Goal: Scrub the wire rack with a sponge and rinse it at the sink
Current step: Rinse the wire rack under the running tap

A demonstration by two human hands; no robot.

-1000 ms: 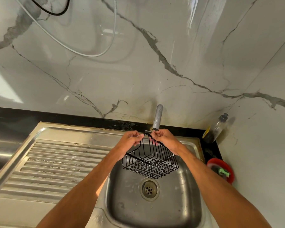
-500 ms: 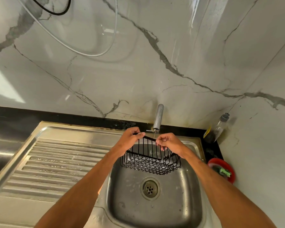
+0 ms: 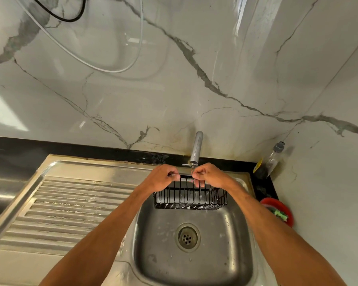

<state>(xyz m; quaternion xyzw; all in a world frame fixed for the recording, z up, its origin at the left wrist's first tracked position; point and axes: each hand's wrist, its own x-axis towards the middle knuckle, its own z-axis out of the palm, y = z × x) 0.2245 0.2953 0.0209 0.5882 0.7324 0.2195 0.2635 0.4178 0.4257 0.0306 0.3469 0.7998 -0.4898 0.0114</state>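
Where the rack is: you hold the wire rack [image 3: 190,198] in the air over the back of the sink [image 3: 236,254], just under the tap [image 3: 196,147]; it touches neither.
Left hand: your left hand [image 3: 161,178] has its fingers curled tight, pinching the top rail near its left end.
Right hand: your right hand [image 3: 210,176] curls round the same rail, with fingertips [image 3: 198,183] hooked through the bars.
Weight: likely light, since it is thin wire with open gaps.
Stiffness: probably rigid, so the frame should not sag.
Slip: white specks along the lower edge look like suds or droplets, so expect slick wire.
Best hold: the top rail or a corner post, with fingers wrapped through rather than pressed flat.
Rack contents: nothing lies inside it.
Sink contents: wet patches only, no standing water; the drain [image 3: 187,237] looks unplugged.
Tap flow: you cannot tell whether water runs.
Red bowl: the red bowl [image 3: 267,202] on the right holds a green sponge [image 3: 280,214].
Bottle: the clear bottle [image 3: 274,157] stands capped in the corner; its fill is unclear.
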